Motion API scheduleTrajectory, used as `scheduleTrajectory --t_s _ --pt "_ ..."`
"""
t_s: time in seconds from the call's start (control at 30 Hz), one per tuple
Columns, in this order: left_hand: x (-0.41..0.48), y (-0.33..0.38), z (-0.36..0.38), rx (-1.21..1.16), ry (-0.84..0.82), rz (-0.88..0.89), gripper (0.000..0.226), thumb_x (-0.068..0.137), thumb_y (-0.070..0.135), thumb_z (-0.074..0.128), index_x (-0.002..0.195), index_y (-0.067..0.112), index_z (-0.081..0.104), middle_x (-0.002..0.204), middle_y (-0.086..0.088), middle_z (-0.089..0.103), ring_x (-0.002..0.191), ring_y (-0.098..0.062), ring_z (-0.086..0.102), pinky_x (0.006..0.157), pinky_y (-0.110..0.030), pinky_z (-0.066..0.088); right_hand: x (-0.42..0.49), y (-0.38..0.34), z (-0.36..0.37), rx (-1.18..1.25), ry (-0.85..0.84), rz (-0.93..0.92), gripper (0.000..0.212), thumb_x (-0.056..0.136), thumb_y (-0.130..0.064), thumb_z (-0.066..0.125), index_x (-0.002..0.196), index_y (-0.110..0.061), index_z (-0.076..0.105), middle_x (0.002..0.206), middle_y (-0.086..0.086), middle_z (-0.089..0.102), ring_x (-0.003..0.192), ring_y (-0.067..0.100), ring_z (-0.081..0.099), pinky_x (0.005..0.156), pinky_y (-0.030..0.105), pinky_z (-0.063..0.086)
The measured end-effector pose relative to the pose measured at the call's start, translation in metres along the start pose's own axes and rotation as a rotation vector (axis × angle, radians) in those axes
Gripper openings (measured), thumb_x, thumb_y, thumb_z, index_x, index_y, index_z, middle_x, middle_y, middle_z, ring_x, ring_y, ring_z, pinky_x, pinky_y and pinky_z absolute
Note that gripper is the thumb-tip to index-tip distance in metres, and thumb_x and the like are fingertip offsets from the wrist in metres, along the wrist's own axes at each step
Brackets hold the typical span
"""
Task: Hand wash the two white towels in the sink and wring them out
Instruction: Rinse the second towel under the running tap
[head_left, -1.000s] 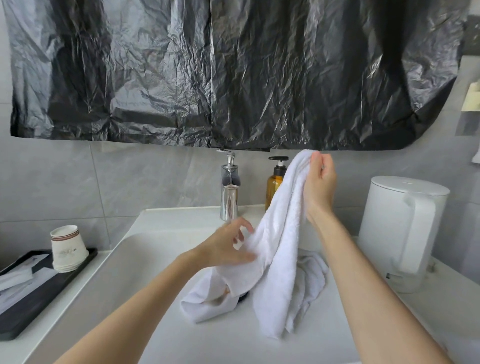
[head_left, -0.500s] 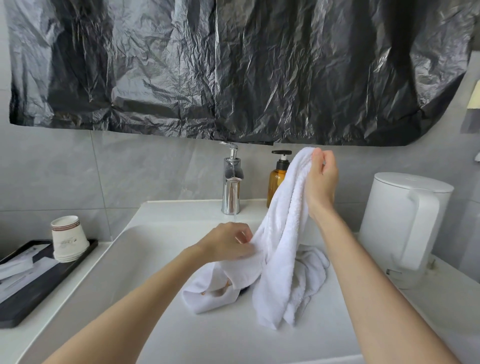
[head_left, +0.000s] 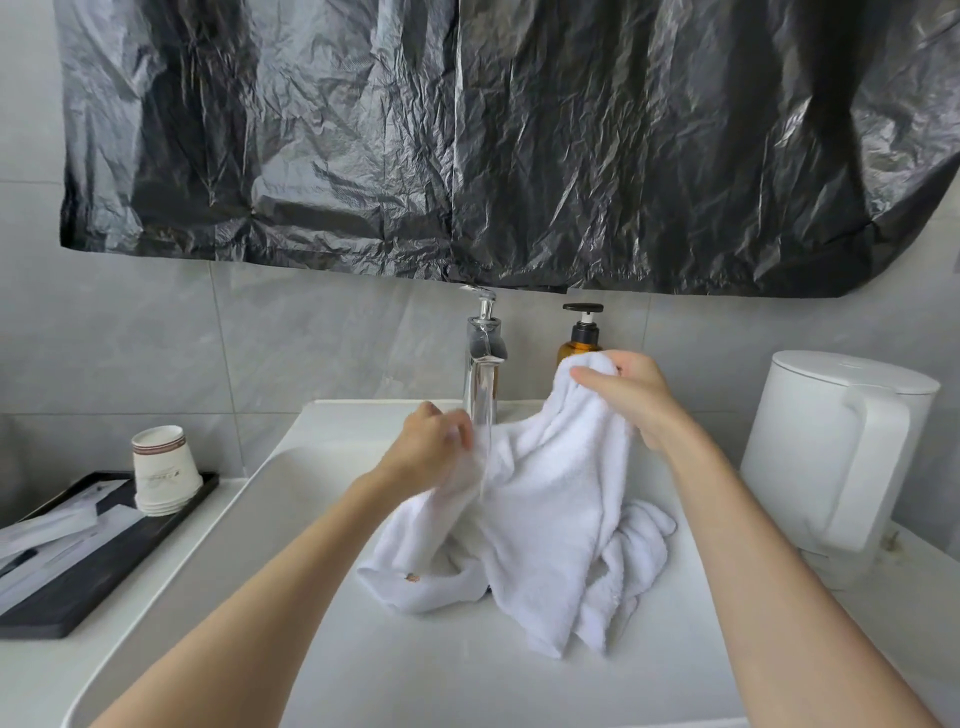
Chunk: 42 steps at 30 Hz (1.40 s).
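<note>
Head view: left grip (head_left: 435, 448) and right grip (head_left: 631, 397) clutch a fluffy white towel (head_left: 550, 512) beneath the chrome tap (head_left: 482, 353) at twelve o'clock. Its stream, striking the bunched cloth, could splash the desk (head_left: 49, 675).

a white towel (head_left: 550, 499) is held raised and draped over the back middle of the sink (head_left: 441, 686), its lower end trailing on the basin floor. a second white towel (head_left: 644, 543) is left crumpled beneath it, toward the right edge.
</note>
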<state>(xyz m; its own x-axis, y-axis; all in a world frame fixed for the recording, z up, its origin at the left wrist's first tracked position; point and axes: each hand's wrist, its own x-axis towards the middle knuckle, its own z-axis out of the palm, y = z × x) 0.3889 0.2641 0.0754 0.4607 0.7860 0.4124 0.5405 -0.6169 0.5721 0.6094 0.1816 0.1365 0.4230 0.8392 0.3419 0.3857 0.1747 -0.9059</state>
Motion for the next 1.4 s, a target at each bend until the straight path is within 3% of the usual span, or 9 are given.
scheduleTrajectory --t_s 0.1,0.2,0.37,0.57,0.73,1.0,1.13,1.23,1.4 --pt "-0.011 0.005 0.012 0.363 -0.218 -0.136 0.028 0.095 0.024 0.042 0.106 0.028 0.068 0.114 -0.003 0.037 0.117 -0.026 0.032 0.095 -0.036 0.031 -0.006 -0.005 0.006 0.019 -0.041 -0.090 0.013 0.091 -0.016 0.062 0.101 -0.019 0.069 0.103 0.003 0.066 0.095 0.013 0.058 0.080 0.026 0.045" --pt "-0.017 0.017 0.022 0.143 -0.326 -0.211 0.030 0.093 0.050 0.049 0.095 0.025 0.065 0.115 -0.003 0.038 0.117 -0.023 0.028 0.101 -0.037 0.030 -0.006 -0.009 0.008 0.096 -0.037 -0.144 0.015 0.094 -0.020 0.058 0.107 -0.023 0.065 0.110 0.003 0.067 0.102 0.014 0.059 0.087 0.029 0.046" --pt "-0.014 0.021 0.029 -0.022 -0.217 -0.072 0.017 0.085 0.032 0.067 0.076 0.027 0.053 0.084 0.009 0.061 0.087 -0.015 0.059 0.073 -0.021 0.044 -0.005 -0.014 0.009 0.215 0.070 -0.218 0.013 0.097 -0.018 0.054 0.105 -0.027 0.059 0.101 -0.006 0.061 0.093 0.007 0.056 0.082 0.022 0.044" --pt "-0.003 0.032 -0.012 -0.697 -0.069 -0.243 0.019 0.096 0.018 0.057 0.078 0.022 0.053 0.069 0.004 0.052 0.060 -0.013 0.049 0.060 -0.022 0.042 -0.001 -0.022 -0.002 0.311 0.434 -0.429 0.011 0.096 -0.009 0.052 0.102 -0.018 0.051 0.096 -0.015 0.054 0.084 -0.011 0.051 0.083 0.011 0.039" --pt "-0.001 0.039 -0.021 -0.757 -0.157 -0.327 0.024 0.100 0.030 0.053 0.076 0.024 0.056 0.070 0.001 0.051 0.062 -0.013 0.044 0.055 -0.026 0.032 -0.008 -0.028 -0.005 0.200 0.534 -0.457 0.009 0.095 -0.013 0.051 0.100 -0.020 0.050 0.089 -0.018 0.055 0.082 -0.008 0.052 0.075 0.013 0.039" --pt "0.000 0.033 -0.029 -0.655 0.140 -0.275 0.023 0.099 0.025 0.051 0.077 0.022 0.053 0.062 0.007 0.043 0.052 -0.009 0.040 0.048 -0.020 0.029 -0.006 -0.002 0.006 -0.576 -0.159 0.221 0.022 0.085 -0.032 0.049 0.072 -0.013 0.052 0.072 0.006 0.053 0.065 0.021 0.048 0.058 0.029 0.032" --pt "-0.001 0.042 -0.025 -0.661 0.067 -0.265 0.023 0.100 0.025 0.050 0.077 0.024 0.051 0.052 0.012 0.036 0.039 -0.003 0.032 0.039 -0.017 0.022 -0.003 0.000 0.021 -0.465 -0.268 -0.095 0.029 0.087 -0.014 0.061 0.116 -0.021 0.061 0.123 -0.003 0.061 0.108 0.014 0.057 0.094 0.031 0.045" --pt "-0.001 0.043 -0.017 -0.749 -0.043 -0.307 0.023 0.099 0.028 0.050 0.076 0.025 0.049 0.061 0.010 0.039 0.052 -0.008 0.036 0.050 -0.023 0.024 -0.006 -0.030 0.043 -0.133 -0.014 -0.398 0.030 0.095 -0.018 0.055 0.124 -0.023 0.061 0.125 -0.013 0.061 0.114 0.007 0.058 0.097 0.021 0.043" --pt "0.001 0.038 -0.020 -0.877 -0.083 -0.374 0.019 0.098 0.030 0.051 0.079 0.027 0.052 0.074 0.002 0.046 0.059 -0.013 0.041 0.056 -0.025 0.031 0.028 -0.065 0.069 -0.243 -0.083 -0.496 0.035 0.092 -0.032 0.063 0.125 -0.020 0.066 0.125 -0.003 0.066 0.116 0.009 0.060 0.104 0.025 0.044"
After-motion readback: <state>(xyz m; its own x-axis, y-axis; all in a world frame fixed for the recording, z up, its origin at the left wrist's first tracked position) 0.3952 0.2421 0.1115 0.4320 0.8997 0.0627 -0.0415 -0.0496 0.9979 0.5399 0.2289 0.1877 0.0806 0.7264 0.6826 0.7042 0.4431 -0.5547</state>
